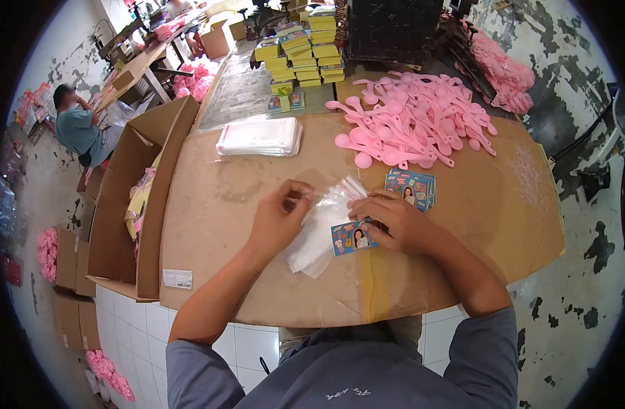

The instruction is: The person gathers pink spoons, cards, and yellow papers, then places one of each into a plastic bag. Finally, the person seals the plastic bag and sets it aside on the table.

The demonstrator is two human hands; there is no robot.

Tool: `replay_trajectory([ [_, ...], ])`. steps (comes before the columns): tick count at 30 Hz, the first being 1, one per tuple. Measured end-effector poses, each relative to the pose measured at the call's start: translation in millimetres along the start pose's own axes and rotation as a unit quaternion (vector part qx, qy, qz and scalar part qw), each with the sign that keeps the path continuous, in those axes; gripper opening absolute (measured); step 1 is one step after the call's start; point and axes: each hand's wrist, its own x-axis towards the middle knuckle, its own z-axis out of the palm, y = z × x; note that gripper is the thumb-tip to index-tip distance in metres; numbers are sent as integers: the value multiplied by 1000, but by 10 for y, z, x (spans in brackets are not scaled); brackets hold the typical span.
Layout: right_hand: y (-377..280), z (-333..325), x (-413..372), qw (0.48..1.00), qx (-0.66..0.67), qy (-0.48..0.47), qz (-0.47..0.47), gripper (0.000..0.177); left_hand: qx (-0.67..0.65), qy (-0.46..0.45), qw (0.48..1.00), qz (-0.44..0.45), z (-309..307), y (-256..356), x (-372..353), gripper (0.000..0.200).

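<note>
Clear plastic bags (319, 235) lie fanned out on the cardboard-covered table between my hands. My left hand (285, 213) has its fingers curled in a pinch at the upper left edge of the bags; what is between the fingertips is too small to tell. My right hand (393, 221) holds a blue printed card (353, 238) under its fingers, over the right side of the bags. Just beyond that hand sits a small stack of similar cards (421, 187). Farther off is a large heap of pink plastic spoons (421, 119).
A stack of clear bags (259, 137) lies at the back left of the table (210, 198). Yellow-edged card stacks (302, 51) stand behind. An open carton (159, 218) borders the left side. Another person (81, 129) sits at the far left.
</note>
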Motion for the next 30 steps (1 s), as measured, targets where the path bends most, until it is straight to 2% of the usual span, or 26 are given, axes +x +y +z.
replay_trajectory([
  [4, 7, 26, 0, 1000, 1, 13, 10, 15, -179, -6, 984, 24, -198, 72, 50, 21],
  [5, 12, 13, -1, 1000, 12, 18, 7, 15, -204, -17, 979, 4, -245, 210, 28, 28],
  [7, 22, -2, 17, 999, 35, 29, -4, 16, -240, -30, 970, -3, -237, 314, -5, 29],
  [10, 23, -63, -17, 986, 73, 97, 112, 21, -245, -68, 967, -30, -214, 411, -59, 33],
  [13, -76, -122, 28, 928, 203, 153, 273, 20, -233, -94, 967, -45, -113, 395, -112, 39],
  [16, -104, -127, 67, 904, 257, 247, 236, 17, -240, -108, 964, -37, -10, 290, -135, 44],
  [19, -101, -85, 95, 890, 309, 287, 174, 17, -219, -125, 967, -35, 26, 259, -157, 46],
  [22, -29, -119, 25, 968, 105, 196, 118, 23, -198, -141, 969, -48, 49, 313, -186, 47],
  [25, -123, -137, 54, 987, 52, 132, 76, 29, -118, -166, 978, -37, 62, 341, -214, 50],
  [26, -170, -110, 65, 984, 75, 133, 88, 29, -80, -177, 981, -29, 74, 343, -226, 51],
  [28, -271, -29, 84, 977, 120, 135, 112, 30, -95, -189, 977, -38, 113, 355, -267, 49],
  [30, -283, 40, 84, 949, 206, 171, 167, 31, -106, -178, 978, -33, 127, 358, -265, 48],
])
